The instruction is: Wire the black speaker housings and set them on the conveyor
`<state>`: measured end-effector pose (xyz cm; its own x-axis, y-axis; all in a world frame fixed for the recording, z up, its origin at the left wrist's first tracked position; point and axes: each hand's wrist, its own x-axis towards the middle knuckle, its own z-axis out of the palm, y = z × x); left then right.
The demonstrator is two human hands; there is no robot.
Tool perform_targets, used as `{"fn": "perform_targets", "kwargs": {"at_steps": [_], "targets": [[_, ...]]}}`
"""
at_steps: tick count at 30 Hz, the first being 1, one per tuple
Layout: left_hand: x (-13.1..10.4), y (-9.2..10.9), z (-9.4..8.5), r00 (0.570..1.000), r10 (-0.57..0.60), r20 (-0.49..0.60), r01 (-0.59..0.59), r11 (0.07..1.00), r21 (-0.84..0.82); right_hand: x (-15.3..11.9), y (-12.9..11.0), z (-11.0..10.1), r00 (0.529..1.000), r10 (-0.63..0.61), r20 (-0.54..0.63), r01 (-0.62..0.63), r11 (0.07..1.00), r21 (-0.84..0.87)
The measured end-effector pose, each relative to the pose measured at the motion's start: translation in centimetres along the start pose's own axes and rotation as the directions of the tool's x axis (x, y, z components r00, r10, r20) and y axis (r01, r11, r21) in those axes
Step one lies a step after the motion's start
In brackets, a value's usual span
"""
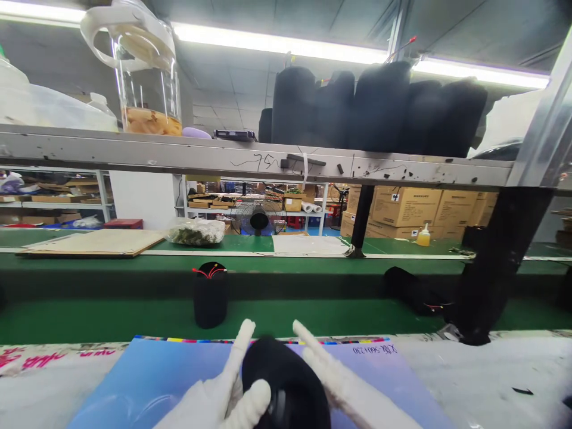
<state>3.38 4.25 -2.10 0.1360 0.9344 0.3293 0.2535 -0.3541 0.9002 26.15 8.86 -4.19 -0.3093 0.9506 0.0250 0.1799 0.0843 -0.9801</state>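
Observation:
In white gloves, my left hand (227,387) and my right hand (342,378) flank a black cylinder (288,381) at the bottom centre. The left thumb lies across the near face of the cylinder, while the left fingers stretch forward along its side. Straight fingers of the right hand press along the opposite side, with their tips beyond it. The cylinder is tilted, and its lower end is out of frame. Beneath the hands lies a blue printed sheet (179,357) with a coloured strip along its far edge.
On the green conveyor belt (295,310) stands a black cylinder with red wires (210,301); another black piece (409,292) lies farther right. A shelf (201,149) overhead carries a clear jug (147,89) and several black cylinders (379,110). A dark post (496,274) rises at right.

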Motion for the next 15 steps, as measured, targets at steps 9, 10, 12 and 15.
{"fn": "perform_targets", "kwargs": {"at_steps": [9, 10, 12, 15], "targets": [[2.6, -0.8, 0.8, 0.989, -0.150, -0.018, 0.148, 0.986, -0.075, -1.7, 1.5, 1.8, 0.864, -0.501, -0.044, 0.476, 0.843, -0.251], [2.5, -1.0, 0.7, 0.986, -0.162, -0.025, 0.160, 0.985, -0.065, -1.8, 2.3, 2.1, 0.839, -0.544, -0.036, 0.505, 0.800, -0.324], [2.1, -1.5, 0.7, 0.981, -0.191, -0.037, 0.189, 0.981, -0.040, -2.1, 3.4, 2.3, 0.805, -0.593, 0.003, 0.546, 0.739, -0.395], [1.5, -2.4, 0.8, 0.989, -0.146, -0.014, 0.145, 0.988, -0.061, -2.4, 3.2, 1.7, 0.860, -0.507, 0.056, 0.484, 0.777, -0.402]]}}
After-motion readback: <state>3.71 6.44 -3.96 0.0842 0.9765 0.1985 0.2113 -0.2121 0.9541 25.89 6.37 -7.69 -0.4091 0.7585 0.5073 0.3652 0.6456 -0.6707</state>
